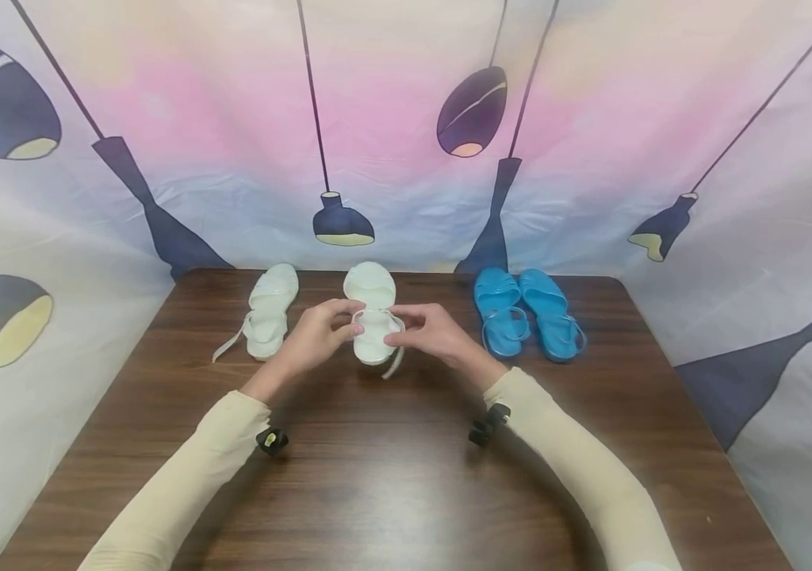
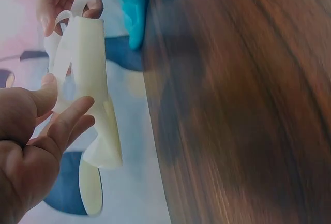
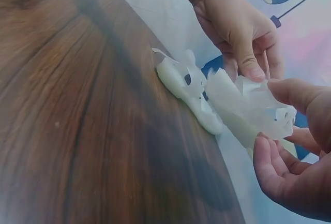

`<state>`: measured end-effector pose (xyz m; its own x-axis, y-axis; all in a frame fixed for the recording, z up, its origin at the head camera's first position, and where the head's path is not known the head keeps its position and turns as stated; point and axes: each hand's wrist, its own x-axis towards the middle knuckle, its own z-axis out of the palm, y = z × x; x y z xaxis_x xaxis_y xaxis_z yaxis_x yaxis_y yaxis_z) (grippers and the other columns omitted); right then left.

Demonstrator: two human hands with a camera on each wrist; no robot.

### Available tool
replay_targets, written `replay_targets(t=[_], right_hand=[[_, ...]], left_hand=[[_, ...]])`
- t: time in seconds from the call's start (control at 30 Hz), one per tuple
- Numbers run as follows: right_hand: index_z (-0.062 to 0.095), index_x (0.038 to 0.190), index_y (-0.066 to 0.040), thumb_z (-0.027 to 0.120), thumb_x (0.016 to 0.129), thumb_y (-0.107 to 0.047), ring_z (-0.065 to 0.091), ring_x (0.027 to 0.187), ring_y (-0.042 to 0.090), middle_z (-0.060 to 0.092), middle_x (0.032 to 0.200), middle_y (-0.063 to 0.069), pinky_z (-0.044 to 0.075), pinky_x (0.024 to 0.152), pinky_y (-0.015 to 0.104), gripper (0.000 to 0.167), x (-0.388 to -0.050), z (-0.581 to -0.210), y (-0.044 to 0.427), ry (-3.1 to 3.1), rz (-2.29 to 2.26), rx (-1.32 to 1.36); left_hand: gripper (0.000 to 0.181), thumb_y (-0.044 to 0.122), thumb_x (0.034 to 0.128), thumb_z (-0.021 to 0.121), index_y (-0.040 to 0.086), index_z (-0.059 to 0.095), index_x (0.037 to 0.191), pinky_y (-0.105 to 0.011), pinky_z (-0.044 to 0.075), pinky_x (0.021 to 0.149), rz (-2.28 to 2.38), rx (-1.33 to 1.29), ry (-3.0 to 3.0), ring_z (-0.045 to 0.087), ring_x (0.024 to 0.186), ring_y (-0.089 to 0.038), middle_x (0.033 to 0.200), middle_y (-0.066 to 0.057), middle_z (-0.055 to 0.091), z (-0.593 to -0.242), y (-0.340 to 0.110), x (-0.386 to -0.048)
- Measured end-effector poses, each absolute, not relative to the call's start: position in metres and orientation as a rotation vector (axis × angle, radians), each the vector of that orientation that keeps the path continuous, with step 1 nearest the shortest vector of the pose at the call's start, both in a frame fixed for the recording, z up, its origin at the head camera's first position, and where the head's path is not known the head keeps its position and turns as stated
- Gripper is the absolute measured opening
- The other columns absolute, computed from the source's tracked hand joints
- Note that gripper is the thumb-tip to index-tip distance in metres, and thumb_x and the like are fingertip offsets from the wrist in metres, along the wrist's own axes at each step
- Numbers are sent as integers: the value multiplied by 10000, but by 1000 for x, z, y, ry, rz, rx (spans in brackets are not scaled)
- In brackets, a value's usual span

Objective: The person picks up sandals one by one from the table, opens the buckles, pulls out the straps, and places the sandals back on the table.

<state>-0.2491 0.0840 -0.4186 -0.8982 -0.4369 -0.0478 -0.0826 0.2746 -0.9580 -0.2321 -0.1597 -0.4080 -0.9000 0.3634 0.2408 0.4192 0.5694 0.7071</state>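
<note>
Both hands are at a white sandal (image 1: 375,337) in the middle of the table's back part. My left hand (image 1: 316,333) holds its left side by the ankle strap, thumb and fingers bent about it. On the opposite side my right hand (image 1: 434,333) grips the strap area between thumb and fingers. A loose strap end (image 1: 395,365) hangs by the heel, at the right. The wrist views show the held sandal (image 2: 90,58) from the side; whether its toe touches the table I cannot tell. A second white sandal (image 1: 273,305) lies left of my left hand, its strap undone.
Two blue sandals (image 1: 500,293) (image 1: 552,305) stand side by side to the right, toes toward the back edge. The brown wooden table (image 1: 377,476) ends just behind the shoes at a cloth backdrop (image 1: 406,119) printed with lamps. Small black cameras (image 1: 272,441) sit at the wrists.
</note>
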Motion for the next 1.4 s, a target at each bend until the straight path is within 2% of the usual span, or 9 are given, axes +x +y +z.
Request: replay_targets(t=[0.3, 0.43, 0.63, 0.8, 1.03, 1.23, 1.4], right_hand=[[665, 1359, -119, 855, 854, -248, 667, 845, 201, 753, 1038, 59, 550, 755, 285, 554, -225, -418, 120, 2334, -1574, -465], [665, 1356, -108, 851, 859, -249, 644, 854, 214, 748, 1078, 66, 538, 732, 284, 549, -216, -422, 133, 2356, -1567, -454], [654, 1368, -102, 854, 855, -258, 674, 915, 190, 724, 1192, 81, 568, 790, 284, 573, -202, -430, 149, 2376, -1546, -416], [643, 1375, -73, 852, 856, -271, 680, 909, 191, 713, 1224, 119, 577, 792, 298, 593, -191, -437, 160, 2373, -1542, -390], [656, 1367, -101, 854, 850, -319, 657, 918, 201, 679, 1300, 115, 575, 788, 293, 596, -183, -445, 167, 2393, -1498, -350], [668, 1351, -99, 853, 852, -317, 612, 913, 202, 696, 1260, 101, 541, 754, 302, 575, -181, -451, 169, 2404, -1473, -351], [660, 1356, -80, 836, 868, -322, 646, 881, 187, 699, 1248, 112, 548, 767, 307, 572, -179, -456, 171, 2376, -1456, -360]], left_hand=[[380, 84, 939, 737, -19, 650, 1294, -406, 565, 959, -1327, -760, -2689, 665, 1171, -338, 1282, -188, 661, -416, -128, -219], [384, 91, 938, 742, -21, 650, 1294, -404, 564, 959, -1329, -778, -2685, 657, 1188, -329, 1287, -185, 662, -423, -115, -212], [388, 89, 939, 737, -17, 647, 1301, -390, 569, 948, -1350, -831, -2678, 669, 1163, -317, 1275, -178, 665, -432, -101, -203], [393, 80, 932, 743, -22, 650, 1300, -366, 569, 944, -1352, -863, -2686, 682, 1139, -307, 1267, -179, 670, -438, -92, -195], [377, 74, 927, 748, -20, 663, 1282, -381, 570, 943, -1339, -852, -2708, 686, 1134, -305, 1255, -172, 683, -445, -83, -188], [390, 76, 927, 746, -24, 656, 1293, -403, 562, 959, -1327, -872, -2725, 683, 1137, -306, 1254, -172, 686, -451, -83, -186], [399, 115, 939, 742, -7, 657, 1309, -462, 525, 1010, -1261, -879, -2766, 644, 1206, -300, 1270, -161, 690, -456, -84, -185]])
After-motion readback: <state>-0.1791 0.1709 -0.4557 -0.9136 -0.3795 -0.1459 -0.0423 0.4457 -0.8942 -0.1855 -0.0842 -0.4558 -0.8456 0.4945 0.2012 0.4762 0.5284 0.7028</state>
